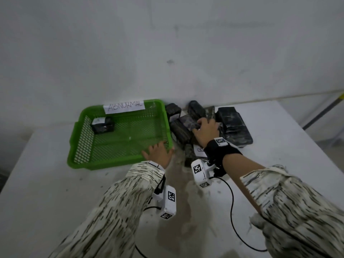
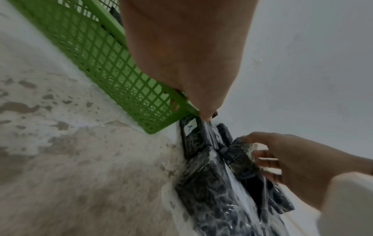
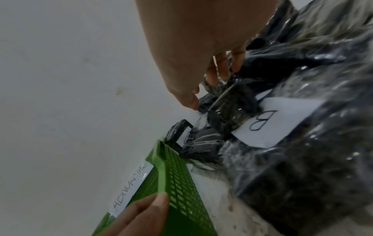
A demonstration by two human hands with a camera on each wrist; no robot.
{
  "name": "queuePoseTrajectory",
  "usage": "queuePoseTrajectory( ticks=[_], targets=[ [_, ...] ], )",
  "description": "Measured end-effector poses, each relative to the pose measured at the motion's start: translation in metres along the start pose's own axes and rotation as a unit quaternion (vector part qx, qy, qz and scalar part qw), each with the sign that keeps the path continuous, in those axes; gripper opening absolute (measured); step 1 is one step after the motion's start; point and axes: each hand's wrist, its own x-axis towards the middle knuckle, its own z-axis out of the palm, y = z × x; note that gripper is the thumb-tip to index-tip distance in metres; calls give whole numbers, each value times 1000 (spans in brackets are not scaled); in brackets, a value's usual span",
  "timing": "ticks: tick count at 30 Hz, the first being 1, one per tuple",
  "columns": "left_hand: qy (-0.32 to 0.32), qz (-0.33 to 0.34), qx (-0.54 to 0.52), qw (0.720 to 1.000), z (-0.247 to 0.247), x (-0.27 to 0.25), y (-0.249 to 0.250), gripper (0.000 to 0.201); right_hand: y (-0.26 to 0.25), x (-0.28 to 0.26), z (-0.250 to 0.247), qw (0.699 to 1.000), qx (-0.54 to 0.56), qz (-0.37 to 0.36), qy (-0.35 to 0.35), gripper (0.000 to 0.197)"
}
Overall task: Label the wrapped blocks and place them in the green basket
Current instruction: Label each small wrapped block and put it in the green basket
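Observation:
The green basket sits at the table's back left, with a paper sign reading ABNORMAL on its far rim. One dark wrapped block with a white label lies inside, at the far left. My left hand grips the basket's near right corner, thumb outside and fingers over the rim. To the right of the basket lies a pile of dark wrapped blocks. My right hand reaches into it, fingers curled round one wrapped block. A block labelled B lies under that wrist.
A wall rises right behind the basket and the pile. Another block with a label marked A stands against the basket's right wall. The table has a worn brown patch in front of me. Black cables trail from the wrist cameras.

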Motion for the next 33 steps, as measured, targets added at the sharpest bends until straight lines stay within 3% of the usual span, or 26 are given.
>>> queuePoseTrajectory(
  ticks=[3, 7, 12, 16, 20, 22, 24, 26, 29, 33],
  targets=[
    [6, -29, 15, 999, 2, 3, 4, 47, 16, 0, 3, 999, 22, 30, -34, 51],
    [-11, -51, 0, 999, -1, 8, 7, 46, 15, 1, 5, 997, 45, 57, -18, 65],
    [6, -45, 12, 999, 1, 6, 6, 44, 19, 10, 8, 986, 70, 114, -99, 80],
    [-11, -52, 2, 999, -1, 10, 5, 46, 24, 12, 4, 979, 150, 73, -118, 79],
    [-17, -73, -10, 997, -3, 10, 8, 48, 27, 6, -11, 960, 248, -17, -129, 63],
    [-31, -80, -56, 995, -5, 12, 9, 56, 28, 2, -21, 933, 308, -43, -179, 60],
    [-31, -83, -158, 983, -6, 17, 6, 72, 27, -3, -30, 884, 411, -38, -220, 58],
    [23, -53, -230, 971, -7, 23, 2, 58, 27, -9, -37, 841, 481, -44, -244, 56],
    [60, 45, -307, 949, -29, 1, 20, 29, 24, -22, -39, 834, 482, -56, -265, 50],
    [-20, 77, -410, 908, -42, -27, 28, 24, 15, -44, -25, 837, 473, -32, -273, 44]
  ],
)
